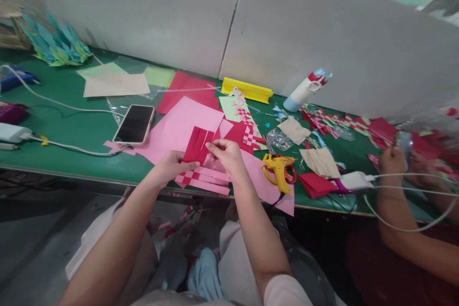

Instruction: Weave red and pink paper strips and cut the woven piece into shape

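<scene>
The left hand [171,166] pinches the lower edge of the red strips [197,145], pinning them to the pink strips [208,179] at the bench's [82,129] near edge, low in mid-frame. The right hand [225,153] grips a strip end between thumb and fingers. A tidy weave probably needs each strip kept flat, alternating over and under, and pushed snug to its neighbour. Just right lies a yellow glue gun [278,169]; a phone [135,124] sits to the left. A co-worker's hand [393,160] works at far right.
</scene>
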